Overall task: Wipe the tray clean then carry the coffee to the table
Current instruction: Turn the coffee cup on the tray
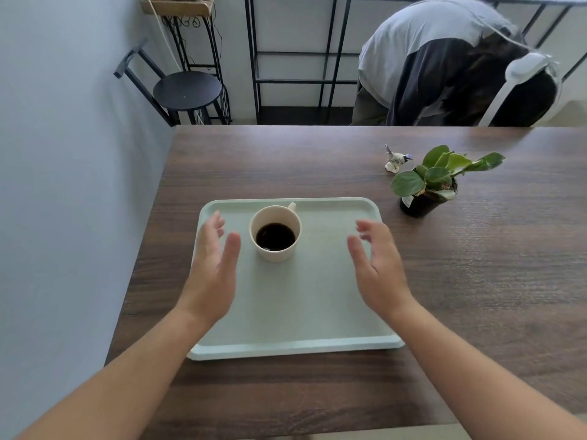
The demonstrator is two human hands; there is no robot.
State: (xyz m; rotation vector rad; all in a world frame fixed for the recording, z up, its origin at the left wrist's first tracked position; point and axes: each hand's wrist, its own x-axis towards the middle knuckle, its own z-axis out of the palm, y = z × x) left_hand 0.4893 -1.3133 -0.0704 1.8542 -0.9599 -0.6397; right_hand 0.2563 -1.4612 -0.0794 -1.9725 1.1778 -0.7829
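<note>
A pale green tray (305, 312) lies flat on the dark wooden table (476, 281). A cream cup of black coffee (275, 233) stands upright in the tray's far left part, its handle turned away from me. My left hand (213, 268) hovers above the tray's left side, just left of the cup, fingers apart and holding nothing. My right hand (378, 265) hovers above the tray's right side, palm facing inward, fingers apart and holding nothing. Neither hand touches the cup. No cloth is in view.
A small potted plant (428, 185) and a bird figurine (395, 158) stand on the table to the far right of the tray. A person (444, 65) bends over beyond the far edge. A black stool (185, 90) is at the back left; a grey wall runs along the left.
</note>
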